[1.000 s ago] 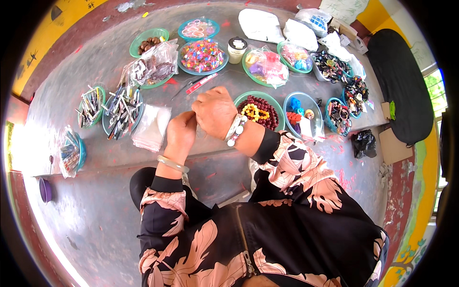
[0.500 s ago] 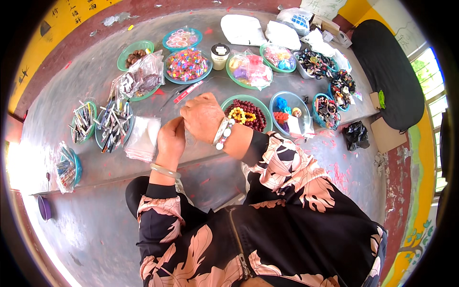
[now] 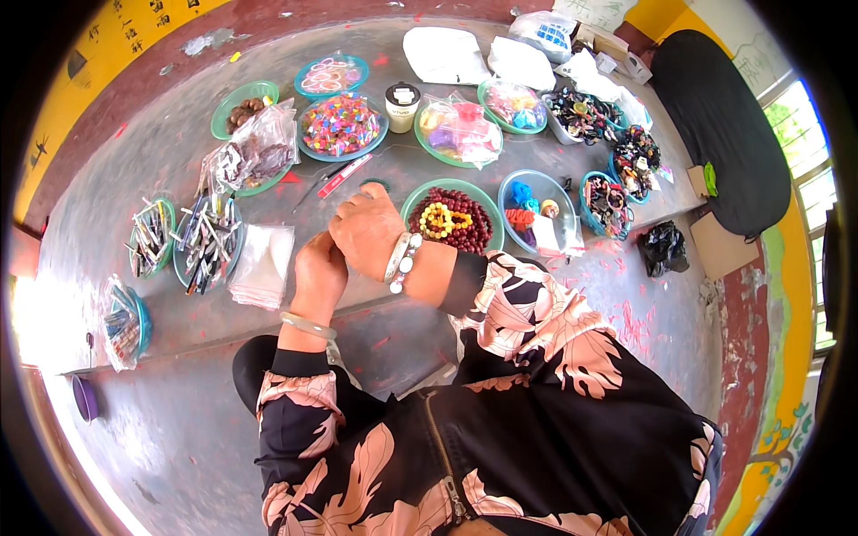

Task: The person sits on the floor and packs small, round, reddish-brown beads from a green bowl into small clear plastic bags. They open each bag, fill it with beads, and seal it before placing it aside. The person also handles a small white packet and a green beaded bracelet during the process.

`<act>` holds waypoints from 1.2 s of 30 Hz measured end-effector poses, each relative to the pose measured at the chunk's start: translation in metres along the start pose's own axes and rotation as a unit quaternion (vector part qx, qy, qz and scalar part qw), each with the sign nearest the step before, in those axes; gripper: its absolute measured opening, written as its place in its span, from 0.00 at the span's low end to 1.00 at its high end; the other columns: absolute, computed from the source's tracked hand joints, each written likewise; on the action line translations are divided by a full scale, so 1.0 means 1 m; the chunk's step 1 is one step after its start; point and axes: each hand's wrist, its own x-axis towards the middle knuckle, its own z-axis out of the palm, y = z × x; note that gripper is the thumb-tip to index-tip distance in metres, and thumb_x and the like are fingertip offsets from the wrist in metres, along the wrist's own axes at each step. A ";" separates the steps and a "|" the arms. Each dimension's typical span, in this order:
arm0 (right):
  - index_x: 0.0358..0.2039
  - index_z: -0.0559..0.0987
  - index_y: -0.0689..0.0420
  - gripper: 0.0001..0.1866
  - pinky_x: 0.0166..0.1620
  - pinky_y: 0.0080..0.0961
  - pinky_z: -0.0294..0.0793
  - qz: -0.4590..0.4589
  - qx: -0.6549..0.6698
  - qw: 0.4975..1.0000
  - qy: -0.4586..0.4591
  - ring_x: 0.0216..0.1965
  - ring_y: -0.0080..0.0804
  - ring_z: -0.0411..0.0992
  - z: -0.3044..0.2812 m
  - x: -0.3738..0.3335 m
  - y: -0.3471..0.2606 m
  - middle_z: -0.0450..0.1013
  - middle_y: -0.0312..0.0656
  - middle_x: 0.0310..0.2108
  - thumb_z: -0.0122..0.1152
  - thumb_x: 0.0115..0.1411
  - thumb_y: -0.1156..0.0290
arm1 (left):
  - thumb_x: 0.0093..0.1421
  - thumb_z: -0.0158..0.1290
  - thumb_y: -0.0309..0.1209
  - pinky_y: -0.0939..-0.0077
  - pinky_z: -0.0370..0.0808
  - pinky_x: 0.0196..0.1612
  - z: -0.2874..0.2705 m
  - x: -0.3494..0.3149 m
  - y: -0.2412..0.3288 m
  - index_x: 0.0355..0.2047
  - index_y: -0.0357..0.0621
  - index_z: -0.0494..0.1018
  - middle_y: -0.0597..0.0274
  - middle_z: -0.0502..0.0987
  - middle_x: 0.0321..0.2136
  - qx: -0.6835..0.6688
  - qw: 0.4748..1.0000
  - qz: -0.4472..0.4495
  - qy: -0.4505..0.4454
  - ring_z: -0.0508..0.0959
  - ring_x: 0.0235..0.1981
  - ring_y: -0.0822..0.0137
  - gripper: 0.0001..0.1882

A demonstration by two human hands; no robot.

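My left hand and my right hand meet above the grey ledge, with the fingertips drawn together. Both hands are closed, and their backs hide whatever is pinched between them. A small dark green edge shows just beyond my right knuckles; I cannot make out what it is. Right of my right hand stands a green bowl of dark red beads, with a yellow bead string on top. Left of my left hand lies a stack of clear plastic bags. A red-and-white packet lies beyond my hands.
Pens fill two bowls at the left. Farther back are a bowl of colourful small pieces, a lidded cup and a bowl of bagged items. A bowl with blue and red hair ties and baskets stand at right.
Both hands stay together; my right hand has turned a little, its knuckles lower and closer to my left hand. The whole view has shifted slightly. A dark green edge now shows beyond my right hand.
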 end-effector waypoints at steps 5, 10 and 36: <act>0.23 0.76 0.54 0.06 0.50 0.38 0.57 0.003 0.013 0.999 0.050 0.36 0.34 0.69 -0.001 -0.001 0.003 0.72 0.38 0.27 0.52 0.45 0.70 | 0.51 0.46 0.22 0.63 0.70 0.28 -0.001 0.001 0.006 0.27 0.37 0.73 0.47 0.74 0.23 -0.010 1.000 -0.013 0.013 0.74 0.26 0.48 0.06; 0.23 0.76 0.55 0.06 0.47 0.36 0.59 0.011 0.020 0.997 0.080 0.34 0.34 0.69 -0.007 0.001 0.007 0.71 0.38 0.25 0.53 0.43 0.69 | 0.52 0.47 0.23 0.67 0.70 0.28 -0.004 0.004 0.011 0.30 0.37 0.74 0.44 0.75 0.24 -0.009 0.999 -0.031 0.018 0.76 0.26 0.51 0.08; 0.21 0.75 0.54 0.03 0.44 0.33 0.60 0.005 0.027 0.988 0.149 0.31 0.32 0.70 0.004 -0.012 0.004 0.71 0.37 0.23 0.55 0.44 0.70 | 0.54 0.49 0.27 0.75 0.71 0.32 -0.002 0.001 0.005 0.36 0.38 0.75 0.51 0.77 0.25 -0.149 0.983 -0.103 -0.007 0.77 0.26 0.66 0.10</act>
